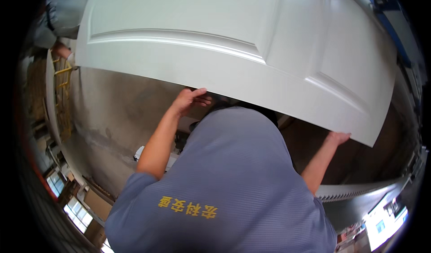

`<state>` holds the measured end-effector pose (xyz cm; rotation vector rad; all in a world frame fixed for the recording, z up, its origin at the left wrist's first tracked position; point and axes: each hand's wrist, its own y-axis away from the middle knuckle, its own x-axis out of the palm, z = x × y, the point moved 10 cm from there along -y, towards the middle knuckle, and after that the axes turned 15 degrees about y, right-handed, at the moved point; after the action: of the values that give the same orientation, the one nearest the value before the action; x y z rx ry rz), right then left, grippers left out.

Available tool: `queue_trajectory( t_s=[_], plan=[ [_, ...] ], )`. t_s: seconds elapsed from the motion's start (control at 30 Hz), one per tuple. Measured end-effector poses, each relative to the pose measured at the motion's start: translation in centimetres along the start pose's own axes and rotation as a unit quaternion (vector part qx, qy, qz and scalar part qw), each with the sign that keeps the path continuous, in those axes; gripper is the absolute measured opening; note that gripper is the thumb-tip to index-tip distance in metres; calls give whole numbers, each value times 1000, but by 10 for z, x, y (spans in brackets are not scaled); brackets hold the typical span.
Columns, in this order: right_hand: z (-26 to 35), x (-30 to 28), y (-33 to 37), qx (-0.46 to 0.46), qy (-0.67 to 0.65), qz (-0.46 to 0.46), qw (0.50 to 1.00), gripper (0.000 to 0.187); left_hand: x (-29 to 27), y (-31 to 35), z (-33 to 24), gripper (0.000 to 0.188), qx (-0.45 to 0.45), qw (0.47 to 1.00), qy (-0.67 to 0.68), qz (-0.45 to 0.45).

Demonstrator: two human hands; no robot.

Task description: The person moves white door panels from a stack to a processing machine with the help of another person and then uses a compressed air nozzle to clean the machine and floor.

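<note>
A large white moulded door panel [179, 60] with raised rectangular borders spans the top of the head view, tilted so its right end sits lower. My right hand [339, 137] grips the near edge close to the right corner, its fingers partly hidden beneath the panel. Further left along that edge is my left hand [193, 99], fingers stretched out and apart. Its fingertips lie at or just below the edge; whether they touch it I cannot tell.
At the upper left another person [67, 10] stands by the panel's left end, a hand [65, 52] near its corner. A yellow metal frame [63, 82] is at the left, over a grey floor [112, 105]. Blue machinery [395, 33] borders the right side.
</note>
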<state>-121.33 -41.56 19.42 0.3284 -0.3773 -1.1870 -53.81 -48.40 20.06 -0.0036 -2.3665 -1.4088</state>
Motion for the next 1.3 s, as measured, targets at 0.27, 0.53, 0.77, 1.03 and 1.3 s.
queue_trajectory(
  t_s=[0.27, 0.53, 0.77, 1.03, 1.3],
  plan=[
    [-45, 36, 70, -90, -58, 16, 994, 57, -33, -3, 0, 36, 55, 996, -28, 63],
    [-85, 77, 147, -76, -94, -14, 993, 70, -110, 5, -51, 38, 88, 996, -8, 8],
    [-105, 132, 239, -31, -86, -99, 991, 68, -175, 20, -78, 50, 87, 996, 1, 30],
    [-133, 205, 338, -29, -74, -119, 990, 61, -316, 62, -107, 41, 106, 990, 70, -63],
    [-142, 222, 354, -33, -42, -65, 996, 63, -371, 108, -173, 38, 194, 965, 174, -42]
  ],
)
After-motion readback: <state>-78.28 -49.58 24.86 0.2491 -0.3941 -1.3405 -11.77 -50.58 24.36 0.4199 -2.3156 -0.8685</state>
